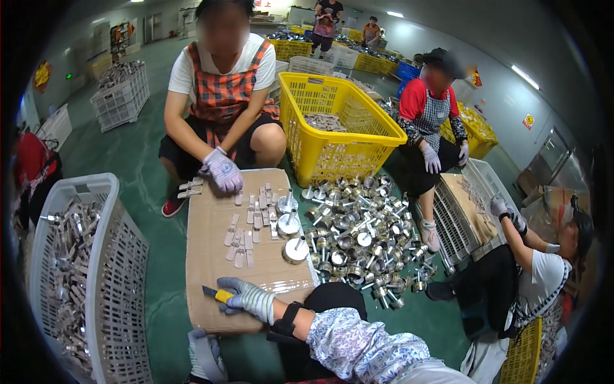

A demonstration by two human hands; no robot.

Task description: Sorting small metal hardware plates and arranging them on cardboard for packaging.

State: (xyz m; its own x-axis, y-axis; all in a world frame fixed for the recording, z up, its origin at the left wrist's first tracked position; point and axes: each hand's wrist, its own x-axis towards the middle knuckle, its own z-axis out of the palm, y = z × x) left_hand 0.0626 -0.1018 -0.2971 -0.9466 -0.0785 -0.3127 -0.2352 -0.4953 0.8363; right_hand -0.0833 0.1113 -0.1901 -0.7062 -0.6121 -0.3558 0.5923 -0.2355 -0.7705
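Grey, striped knit covers the left hand (206, 351), which I see at the bottom of my feed, just off the cardboard's near edge; its fingers are too hidden for me to tell how far they are spread or whether they have hold of anything. Past it, the right hand (246, 299) lies over the near-left part of the cardboard (214, 256), fingers curled round the yellow grip of a knife (224, 296), whose dark blade points toward the left edge. I judge the step in hand to be handling the knife beside the parts rather than joining them. Any next move, to my mind, calls for keeping that blade low and turned away from the clips and the other glove.

Farther up, flat metal clips (249, 238) lie in loose rows between the middle and the far edge, and three round metal cups (295, 250) with upright stems stand along the right edge. Beyond that edge, a heap of similar cups (358, 237) covers the floor. At the far edge, a co-worker's gloved hand (223, 171) reaches over the cardboard, near one clip. Behind the heap stands a yellow crate (332, 153).
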